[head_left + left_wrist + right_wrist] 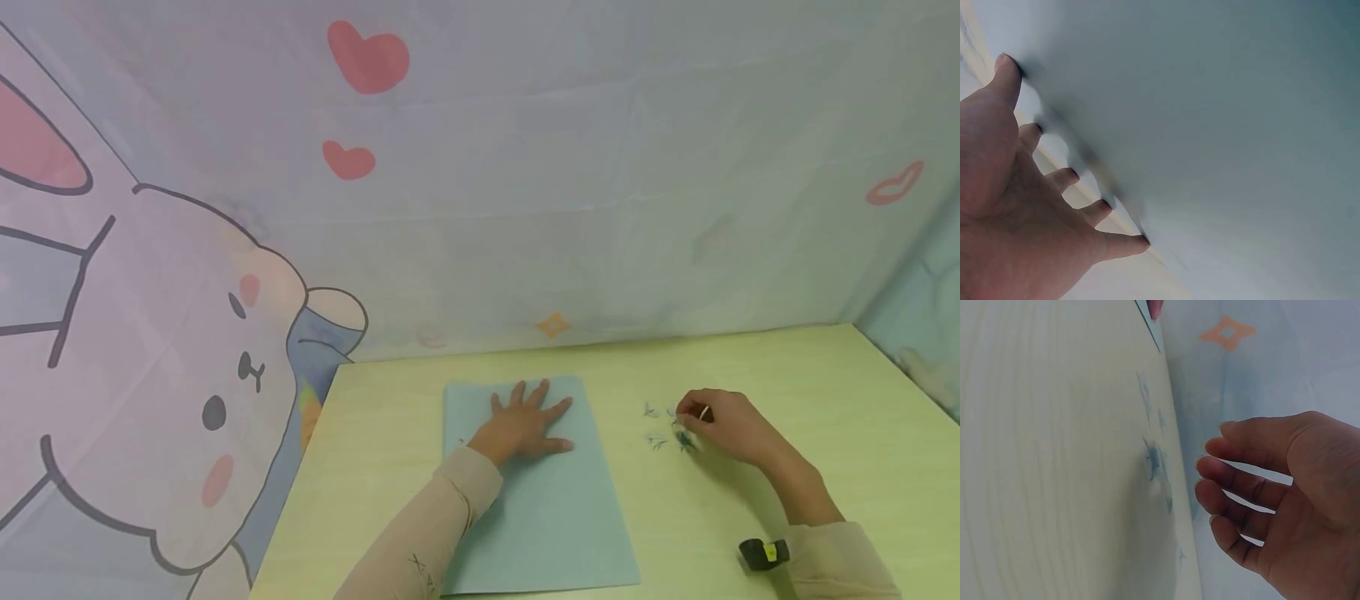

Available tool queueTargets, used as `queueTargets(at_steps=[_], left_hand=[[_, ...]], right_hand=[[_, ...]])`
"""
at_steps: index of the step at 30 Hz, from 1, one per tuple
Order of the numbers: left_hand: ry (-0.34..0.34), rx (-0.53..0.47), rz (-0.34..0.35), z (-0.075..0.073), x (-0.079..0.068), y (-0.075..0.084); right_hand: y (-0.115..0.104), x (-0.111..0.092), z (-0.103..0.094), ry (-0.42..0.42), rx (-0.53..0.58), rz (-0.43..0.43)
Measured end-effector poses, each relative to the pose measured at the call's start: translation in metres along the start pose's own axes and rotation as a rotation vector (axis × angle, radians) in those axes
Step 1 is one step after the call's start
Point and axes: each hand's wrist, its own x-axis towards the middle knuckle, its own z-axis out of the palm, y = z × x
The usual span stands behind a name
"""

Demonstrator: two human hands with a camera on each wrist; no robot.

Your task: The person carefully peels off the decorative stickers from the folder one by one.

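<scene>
My left hand (520,425) lies spread on a light blue rectangular sheet (547,533), its fingers pointing to the sheet's far edge. The left wrist view shows the same hand (1029,194) with its fingertips (1132,244) against the blue surface. To the right of the sheet, my right hand (723,423) hovers over several small bluish, sprig-like pieces (656,440). Thumb and forefinger meet at the tips above them in the right wrist view, the other fingers (1235,540) bent. I cannot tell whether a piece is between those tips. A darker bluish piece (685,440) sits just under the hand.
Both things lie on a pale yellow table (825,400) with a wood-grain look. A small black device with a yellow label (763,553) is beside my right cuff. Behind the table hangs a cloth (570,208) printed with hearts and a rabbit.
</scene>
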Motion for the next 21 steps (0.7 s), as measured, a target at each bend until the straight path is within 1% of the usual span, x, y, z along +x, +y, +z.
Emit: queueTargets(at_steps=[3, 10, 12, 14, 16, 19, 21], left_hand=[[0.013, -0.008, 0.005, 0.000, -0.002, 0.000], [0.057, -0.057, 0.009, 0.002, -0.001, -0.004], [0.081, -0.067, 0.010, 0.000, -0.002, -0.006], [0.114, -0.072, 0.008, -0.005, -0.005, -0.008], [0.150, -0.075, 0.003, -0.011, -0.010, -0.012], [0.240, -0.078, 0.004, -0.019, -0.021, -0.019], [0.317, -0.078, 0.013, -0.022, -0.028, -0.024]], right_hand=[[-0.005, 0.000, -0.001, 0.013, -0.002, -0.015], [-0.020, 0.001, -0.001, 0.047, -0.046, -0.096], [-0.025, 0.001, 0.000, 0.061, -0.057, -0.108], [-0.030, 0.000, 0.000, 0.073, -0.067, -0.098], [-0.035, -0.001, 0.001, 0.080, -0.087, -0.076], [-0.042, -0.001, 0.004, 0.092, -0.127, -0.035], [-0.045, 0.000, 0.006, 0.107, -0.165, -0.033]])
